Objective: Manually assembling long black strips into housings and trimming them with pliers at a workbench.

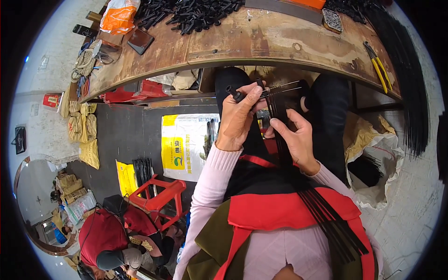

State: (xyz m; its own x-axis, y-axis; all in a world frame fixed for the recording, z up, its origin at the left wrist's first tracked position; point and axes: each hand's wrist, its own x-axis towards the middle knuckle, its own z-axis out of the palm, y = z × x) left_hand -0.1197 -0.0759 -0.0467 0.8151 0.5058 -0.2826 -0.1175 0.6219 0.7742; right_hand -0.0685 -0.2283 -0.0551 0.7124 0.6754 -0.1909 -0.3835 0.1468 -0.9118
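Observation:
My left hand (237,120) is closed around a short black tubular part (234,94), its thumb and fingers pressed together near the tops of several long thin black strips (321,211). These strips run down across my lap and over the red edge of my apron (273,213). A few thin rods (285,87) stick out to the right past my left fingertips. My right hand (298,140) is curled at the upper part of the strips, with its thumb against them. Its lower fingers are partly hidden behind the strips.
The wooden workbench (261,42) carries a pile of black parts (200,16), a phone (140,41), yellow-handled pliers (379,70) and a brush (332,21). Long black strips (410,79) hang off its right end. A red stool (161,200) and a co-worker (109,233) are at lower left.

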